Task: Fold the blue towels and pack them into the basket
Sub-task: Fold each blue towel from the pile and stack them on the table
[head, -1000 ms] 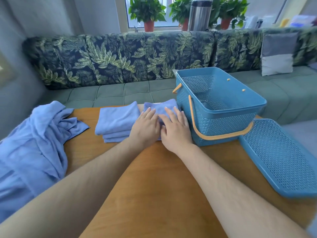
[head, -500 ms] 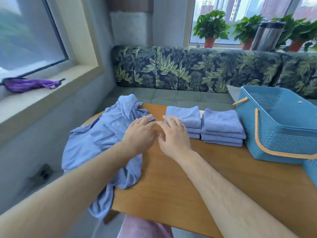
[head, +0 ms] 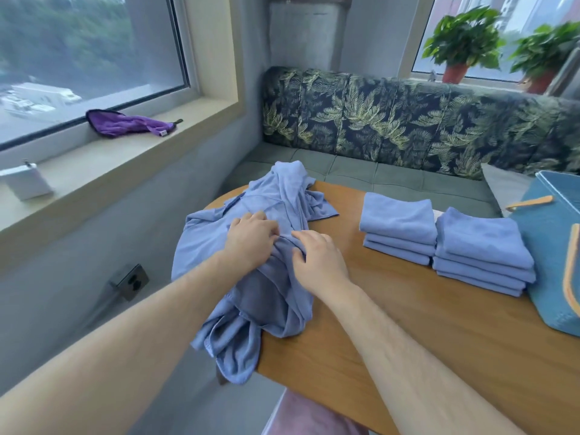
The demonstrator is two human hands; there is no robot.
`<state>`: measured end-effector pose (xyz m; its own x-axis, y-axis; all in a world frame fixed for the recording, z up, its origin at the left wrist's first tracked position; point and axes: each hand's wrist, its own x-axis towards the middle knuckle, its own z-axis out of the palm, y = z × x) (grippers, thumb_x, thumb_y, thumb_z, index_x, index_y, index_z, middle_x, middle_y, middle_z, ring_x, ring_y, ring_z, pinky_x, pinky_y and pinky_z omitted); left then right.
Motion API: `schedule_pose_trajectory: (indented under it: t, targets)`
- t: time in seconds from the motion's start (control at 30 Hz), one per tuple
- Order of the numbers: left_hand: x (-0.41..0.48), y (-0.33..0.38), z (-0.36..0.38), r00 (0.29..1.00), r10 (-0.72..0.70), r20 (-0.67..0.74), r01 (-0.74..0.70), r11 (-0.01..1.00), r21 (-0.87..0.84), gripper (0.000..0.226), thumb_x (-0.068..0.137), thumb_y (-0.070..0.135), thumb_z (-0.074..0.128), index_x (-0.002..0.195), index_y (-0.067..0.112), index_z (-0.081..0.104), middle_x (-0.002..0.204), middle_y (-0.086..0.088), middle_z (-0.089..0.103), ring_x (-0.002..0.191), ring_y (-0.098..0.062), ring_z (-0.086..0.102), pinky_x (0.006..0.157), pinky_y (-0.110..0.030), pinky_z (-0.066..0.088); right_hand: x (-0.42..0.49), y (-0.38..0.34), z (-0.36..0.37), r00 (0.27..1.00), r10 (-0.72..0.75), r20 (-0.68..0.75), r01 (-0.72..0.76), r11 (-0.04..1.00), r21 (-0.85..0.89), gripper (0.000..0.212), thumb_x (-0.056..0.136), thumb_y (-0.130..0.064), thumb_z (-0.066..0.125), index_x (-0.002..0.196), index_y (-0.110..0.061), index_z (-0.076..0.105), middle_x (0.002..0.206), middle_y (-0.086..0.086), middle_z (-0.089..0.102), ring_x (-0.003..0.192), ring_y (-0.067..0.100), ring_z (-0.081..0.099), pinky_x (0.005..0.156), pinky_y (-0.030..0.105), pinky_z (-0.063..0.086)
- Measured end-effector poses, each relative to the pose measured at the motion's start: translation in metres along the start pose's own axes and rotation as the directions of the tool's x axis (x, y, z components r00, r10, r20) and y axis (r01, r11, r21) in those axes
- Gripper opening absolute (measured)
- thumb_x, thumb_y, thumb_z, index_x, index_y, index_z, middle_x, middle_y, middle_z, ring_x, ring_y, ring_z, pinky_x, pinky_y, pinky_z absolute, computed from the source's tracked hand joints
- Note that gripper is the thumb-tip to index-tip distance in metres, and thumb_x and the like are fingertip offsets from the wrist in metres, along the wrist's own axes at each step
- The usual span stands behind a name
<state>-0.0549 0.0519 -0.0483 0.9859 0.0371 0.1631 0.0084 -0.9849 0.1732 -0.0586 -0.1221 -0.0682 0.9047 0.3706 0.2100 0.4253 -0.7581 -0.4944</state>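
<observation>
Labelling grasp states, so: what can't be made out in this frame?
Head view only.
basket: cut off by right edge; contents unseen.
unfolded towel pile: bunched folds hide the towel count.
left hand, right hand: fingertips sunk in pile; gripping or pressing unclear.

No text, brand, number or sign can be read anywhere in the view. A small white tag (head: 163,132) is sewn to the end of the purple cloth (head: 125,124) on the windowsill (head: 94,158), but it is too small to make out. The white device (head: 26,182) farther along the sill shows no legible marking.
</observation>
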Motion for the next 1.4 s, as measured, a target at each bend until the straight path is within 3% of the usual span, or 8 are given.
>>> schedule_pose_trajectory:
  t: [0.27, 0.53, 0.7, 0.87, 1.07, 1.2, 1.3, 1.4]
  targets:
    - [-0.016, 0.004, -0.005, 0.983, 0.095, -0.156, -0.127, 0.97, -0.207, 0.01, 0.096, 0.018, 0.053, 0.088, 0.023, 0.058, 0.09, 0.007, 0.056, 0.09, -0.019, 0.048, 0.071, -0.031, 0.016, 0.017, -0.003, -0.004, 0.983, 0.094, 0.156, -0.146, 0.917, 0.372, 0.057, 0.084, -0.051, 0.06, 0.138, -0.033, 0.056, 0.134, -0.013, 0.063, 0.125, 0.01, 0.057, 0.106, 0.037, 0.047]
    - [-0.016, -0.005, -0.02, 0.979, 0.143, -0.149, -0.192, 0.894, -0.406, 0.035, 0.088, -0.004, 0.048, 0.108, 0.019, 0.065, 0.109, 0.003, 0.061, 0.097, -0.02, 0.058, 0.087, -0.04, 0.048, -0.018, -0.011, -0.011, 0.994, 0.008, -0.113, 0.048, 0.875, 0.482, 0.017, 0.09, -0.013, 0.059, 0.075, -0.021, 0.063, 0.073, -0.005, 0.058, 0.073, 0.012, 0.055, 0.064, 0.031, 0.045]
    - [0.015, 0.002, -0.02, 0.995, 0.095, -0.013, -0.096, 0.986, -0.136, 0.042, 0.099, 0.013, 0.04, 0.131, 0.028, 0.062, 0.138, 0.004, 0.056, 0.125, -0.023, 0.049, 0.1, -0.042, 0.039, -0.052, -0.011, -0.034, 0.985, -0.153, 0.075, 0.098, 0.869, 0.484, 0.015, 0.081, -0.008, 0.064, 0.085, -0.02, 0.072, 0.083, -0.007, 0.067, 0.083, 0.011, 0.063, 0.073, 0.024, 0.05]
    - [0.018, 0.015, 0.0, 0.995, 0.068, 0.07, -0.071, 0.997, 0.042, 0.019, 0.095, 0.03, 0.05, 0.084, 0.025, 0.065, 0.097, 0.004, 0.064, 0.105, -0.025, 0.054, 0.083, -0.037, 0.035, -0.06, -0.001, -0.048, 0.952, -0.041, 0.304, -0.131, 0.841, 0.525, 0.014, 0.087, -0.017, 0.064, 0.087, -0.02, 0.077, 0.082, -0.004, 0.072, 0.078, 0.015, 0.066, 0.073, 0.03, 0.053]
    - [0.005, 0.027, -0.002, 0.999, 0.029, -0.022, -0.03, 0.997, -0.068, 0.023, 0.09, 0.015, 0.052, 0.093, 0.022, 0.073, 0.1, 0.0, 0.068, 0.101, -0.025, 0.056, 0.089, -0.036, 0.037, -0.02, 0.025, -0.032, 0.954, 0.297, 0.041, -0.294, 0.898, 0.327, 0.022, 0.097, -0.033, 0.056, 0.115, -0.023, 0.065, 0.116, -0.002, 0.063, 0.1, 0.011, 0.06, 0.081, 0.025, 0.045]
    - [-0.038, 0.045, -0.026, 0.995, 0.048, -0.083, -0.07, 0.956, -0.283, 0.012, 0.087, 0.018, 0.058, 0.086, 0.017, 0.07, 0.086, 0.003, 0.066, 0.086, -0.019, 0.058, 0.078, -0.032, 0.044, 0.007, 0.034, -0.023, 0.891, 0.417, 0.179, -0.45, 0.859, 0.244, 0.054, 0.096, -0.043, 0.056, 0.14, -0.012, 0.051, 0.139, 0.008, 0.056, 0.125, 0.027, 0.055, 0.094, 0.034, 0.046]
    - [-0.064, 0.053, -0.036, 1.0, 0.023, -0.019, -0.028, 0.939, -0.344, 0.008, 0.086, 0.019, 0.06, 0.082, 0.016, 0.067, 0.078, 0.006, 0.064, 0.077, -0.011, 0.056, 0.064, -0.022, 0.042, 0.015, 0.029, -0.022, 0.885, 0.403, 0.234, -0.459, 0.84, 0.291, 0.014, 0.09, -0.019, 0.058, 0.078, -0.011, 0.058, 0.08, 0.006, 0.062, 0.076, 0.026, 0.058, 0.06, 0.029, 0.039]
    - [-0.062, 0.049, -0.029, 0.999, -0.029, -0.025, 0.02, 0.95, -0.311, 0.016, 0.094, 0.022, 0.052, 0.084, 0.013, 0.061, 0.075, 0.001, 0.064, 0.074, -0.019, 0.058, 0.06, -0.027, 0.042, 0.008, 0.025, -0.018, 0.894, 0.388, 0.224, -0.445, 0.824, 0.35, 0.029, 0.09, -0.012, 0.052, 0.066, -0.016, 0.039, 0.067, 0.002, 0.046, 0.06, 0.018, 0.043, 0.053, 0.029, 0.032]
